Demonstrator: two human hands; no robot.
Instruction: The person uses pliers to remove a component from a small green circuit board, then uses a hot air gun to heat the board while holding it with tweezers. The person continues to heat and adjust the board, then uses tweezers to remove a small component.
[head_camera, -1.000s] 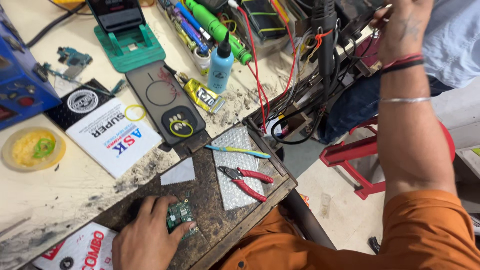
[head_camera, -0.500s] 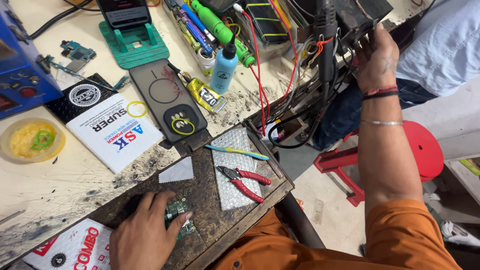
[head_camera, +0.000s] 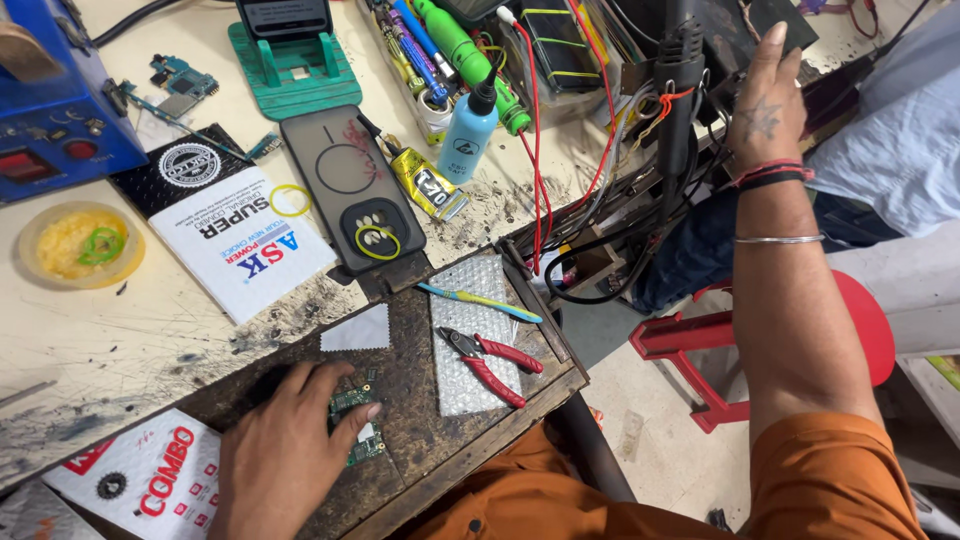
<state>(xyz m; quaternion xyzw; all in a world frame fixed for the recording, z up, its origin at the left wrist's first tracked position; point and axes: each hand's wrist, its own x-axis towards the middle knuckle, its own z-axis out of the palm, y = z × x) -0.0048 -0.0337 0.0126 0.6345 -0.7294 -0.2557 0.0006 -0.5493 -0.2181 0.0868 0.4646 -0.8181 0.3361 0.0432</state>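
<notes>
Near the bench's front edge the left hand (head_camera: 285, 455) presses flat on a small green circuit board (head_camera: 352, 402) — light, stiff, fragile, best pinched by its edges — while the right hand (head_camera: 765, 105) reaches open-fingered toward the black tool handle (head_camera: 678, 90).

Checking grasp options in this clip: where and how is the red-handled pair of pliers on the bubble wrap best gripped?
Grip the red-handled pliers across both red handles, coming from above at the right end. They lie flat on the bubble wrap sheet, jaws pointing up-left, handles spread and unobstructed.
</notes>
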